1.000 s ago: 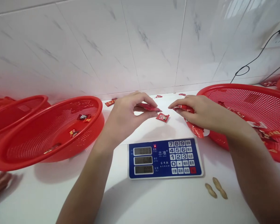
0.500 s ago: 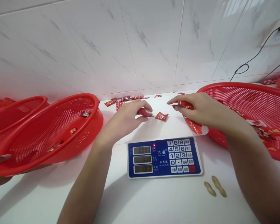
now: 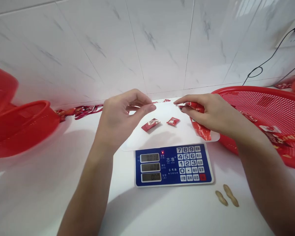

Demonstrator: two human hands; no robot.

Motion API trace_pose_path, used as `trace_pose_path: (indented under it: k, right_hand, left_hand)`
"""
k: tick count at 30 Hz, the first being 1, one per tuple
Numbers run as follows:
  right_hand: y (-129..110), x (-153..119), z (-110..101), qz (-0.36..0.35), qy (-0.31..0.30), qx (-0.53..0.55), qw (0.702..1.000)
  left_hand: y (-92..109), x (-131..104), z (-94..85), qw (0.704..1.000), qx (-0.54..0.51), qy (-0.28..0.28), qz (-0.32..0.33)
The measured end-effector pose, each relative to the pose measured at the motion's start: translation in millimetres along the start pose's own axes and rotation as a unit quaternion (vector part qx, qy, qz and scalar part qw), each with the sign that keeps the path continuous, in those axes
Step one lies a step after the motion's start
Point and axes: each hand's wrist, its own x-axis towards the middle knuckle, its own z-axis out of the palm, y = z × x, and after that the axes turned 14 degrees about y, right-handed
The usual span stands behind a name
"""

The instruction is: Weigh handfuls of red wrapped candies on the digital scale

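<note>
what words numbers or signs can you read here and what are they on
"志准": scale panel
"7 8 9": keypad, top row
"4 5 6 累计": second row
"1 2 3 去皮": third row
"0 · 储存 置零": fourth row
"计数 取样 动态": bottom row
"0.00": middle display
Too blurred: top display, bottom display, other panel print, red candies, red packet, packets in right-hand basket
</note>
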Motion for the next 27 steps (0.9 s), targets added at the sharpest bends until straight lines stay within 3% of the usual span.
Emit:
trace_pose_path:
  k: [4, 9, 12, 15, 19, 22, 27]
  right_hand:
    - [-13.9, -3.4, 4.1, -0.011, -0.016, 0.145, 0.989]
    - [-20.9, -5.9, 9.9, 0.039, -0.046, 0.263, 0.963]
    - [-20.9, -6.4, 13.8, 0.057, -0.052, 0.311, 0.947]
    - [-19.3, -5.4, 14.9, 0.064, -0.045, 0.290, 0.954]
    - [-10.0, 0.0, 7.9, 0.077, 0.012, 0.219, 0.973]
    - [-0.1, 3.8, -0.3, 0.099, 0.037, 0.228, 0.968]
    - [5.2, 5.7, -5.6, 0.123, 0.034, 0.244, 0.961]
  left_hand:
    - [4.2, -5.6, 7.8, 0.998, -0.023, -0.057, 0.012]
    - [8.6, -9.0, 11.1, 0.998, -0.035, -0.043, 0.026]
    - [7.8, -8.3, 9.2, 0.997, -0.027, -0.076, 0.019]
    - [5.5, -7.9, 7.7, 0.997, -0.001, -0.071, 0.027]
    - [-1.5, -5.3, 4.5, 0.999, -0.017, -0.041, 0.027]
    - [-10.1, 0.1, 0.2, 0.996, -0.027, -0.062, 0.055]
    - [-21.3, 5.4, 2.2, 0.993, 0.041, -0.082, 0.074]
